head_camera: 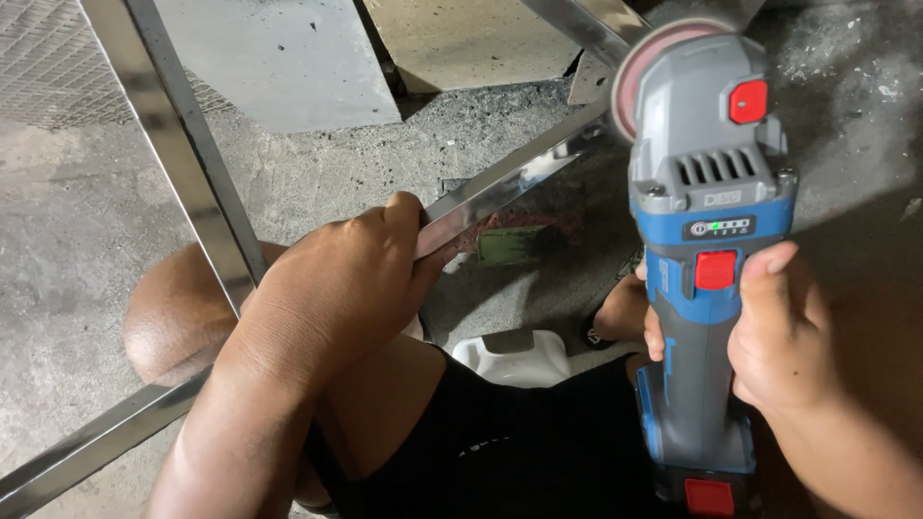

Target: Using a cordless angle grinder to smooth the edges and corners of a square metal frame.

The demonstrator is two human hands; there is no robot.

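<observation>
My left hand (332, 288) grips a shiny flat metal bar (500, 183) that runs diagonally from lower left to upper right, part of a metal frame. In my right hand (779, 336) I hold a blue and grey cordless angle grinder (707, 240) with red buttons, held upright. Its pinkish disc (639, 72) sits at the top, close to the bar's upper end where it meets another bar. Whether the disc touches the metal is unclear.
A second metal bar (183, 144) crosses from top left down to the first. Grey flat sheets (288, 58) lie on the dusty concrete floor. My bent knees, black shorts and a white sandal (514, 356) are below. A small green object (510, 245) lies on the floor.
</observation>
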